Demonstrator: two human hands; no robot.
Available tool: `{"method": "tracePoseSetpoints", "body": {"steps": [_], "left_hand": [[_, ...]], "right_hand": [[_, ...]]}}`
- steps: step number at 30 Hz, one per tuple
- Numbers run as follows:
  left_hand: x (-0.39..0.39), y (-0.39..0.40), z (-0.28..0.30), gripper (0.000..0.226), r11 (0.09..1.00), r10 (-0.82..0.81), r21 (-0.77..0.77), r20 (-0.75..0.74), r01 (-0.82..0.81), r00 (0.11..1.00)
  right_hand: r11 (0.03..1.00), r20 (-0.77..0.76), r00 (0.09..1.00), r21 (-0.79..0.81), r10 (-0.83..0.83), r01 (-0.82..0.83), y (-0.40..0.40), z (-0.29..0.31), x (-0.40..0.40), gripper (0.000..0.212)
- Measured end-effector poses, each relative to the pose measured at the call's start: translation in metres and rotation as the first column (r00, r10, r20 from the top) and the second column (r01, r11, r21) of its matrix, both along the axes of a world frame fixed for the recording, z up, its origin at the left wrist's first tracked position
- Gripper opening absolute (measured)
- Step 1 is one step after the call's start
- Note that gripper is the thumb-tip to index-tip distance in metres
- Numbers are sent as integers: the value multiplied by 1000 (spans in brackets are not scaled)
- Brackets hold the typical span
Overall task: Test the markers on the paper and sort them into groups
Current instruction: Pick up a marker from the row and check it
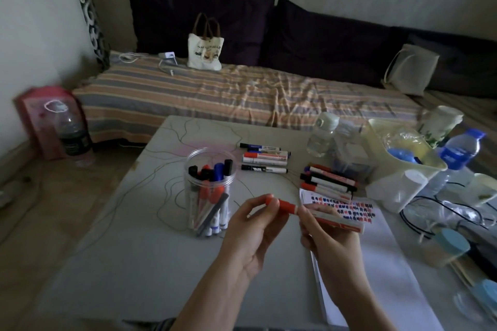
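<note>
Holding a red marker [320,213] level above the table [134,250], I have my right hand [328,239] wrapped round its white barrel and my left hand [255,226] pinching the red cap [279,204] between fingertips and thumb. The paper [376,244] lies just under my right hand, its far end already covered in small red, blue and black test marks.

My guess is the cap is about to come off or go on (I cannot tell which), and a sharp tug could jerk the tip across my fingers or fling the cap toward the jar [209,191] of markers just left of my hands. Swinging wide could also knock that jar over and mix untested pens with sorted ones.

Two sorted groups lie beyond: one row [265,160] near the middle of the table, another [329,180] touching the far edge of the paper. On the right, a plastic tub [398,169], water bottles [462,153] and cables [443,212] crowd close to the paper, leaving little room for a further pile there.
</note>
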State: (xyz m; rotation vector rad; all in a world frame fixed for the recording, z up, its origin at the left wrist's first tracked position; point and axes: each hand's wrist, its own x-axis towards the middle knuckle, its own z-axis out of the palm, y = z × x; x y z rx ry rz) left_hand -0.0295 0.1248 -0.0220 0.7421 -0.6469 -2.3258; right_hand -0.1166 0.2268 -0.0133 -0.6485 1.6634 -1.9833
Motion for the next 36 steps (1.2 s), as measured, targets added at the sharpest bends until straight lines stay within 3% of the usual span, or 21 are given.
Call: {"method": "tracePoseSetpoints", "body": {"steps": [6,12,19,21,23,26,30,36], "left_hand": [[-3,7,-6,26,993,4,-120,74,5,997],[-7,15,-9,31,977,48,-213,89,-28,995],[-24,13,-8,20,977,125,-178,34,-118,992],[-25,10,-5,19,978,151,-152,20,-146,988],[-24,8,2,20,959,191,-229,76,-169,979],[-20,10,26,23,895,269,-386,71,-222,961],[2,11,68,22,732,365,-631,47,-256,930],[37,2,118,23,640,438,-706,11,-304,899]], "right_hand": [[999,45,999,34,-1,-1,2,-1,-4,27],[1000,186,983,21,12,-16,6,-11,-3,39],[997,407,910,-52,75,-59,2,-9,-15,39],[1000,468,883,-25,24,-14,9,-6,-23,36],[999,442,897,49,-27,6,16,-2,-27,35],[989,333,942,120,41,-86,20,18,-23,38],[979,237,962,119,136,-168,21,57,0,34],[967,-2,986,197,167,-164,4,93,32,14]]}}
